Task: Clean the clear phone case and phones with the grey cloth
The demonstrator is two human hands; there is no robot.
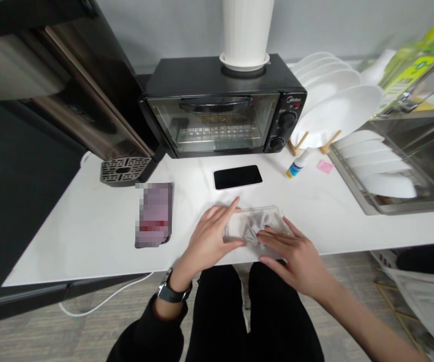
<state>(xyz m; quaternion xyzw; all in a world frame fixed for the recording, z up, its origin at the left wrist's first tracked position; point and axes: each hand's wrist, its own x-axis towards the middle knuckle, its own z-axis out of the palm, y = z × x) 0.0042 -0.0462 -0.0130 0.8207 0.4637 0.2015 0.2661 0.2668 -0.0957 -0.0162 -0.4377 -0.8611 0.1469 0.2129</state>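
A clear phone case (273, 217) lies near the front edge of the white counter (89, 236), with a crumpled grey cloth (252, 226) inside it. My left hand (211, 239) holds the case's left end between thumb and fingers. My right hand (294, 251) lies flat, its fingers stretched out and pressing on the cloth. A black phone (237, 177) lies screen-up just behind the case.
A black toaster oven (220, 108) with a white vase (245, 32) on top stands at the back. White plates (337, 108) sit in a rack at right beside a sink (401, 166). A small bottle (296, 166), a pink note (325, 166) and a dark pouch (154, 213) lie around.
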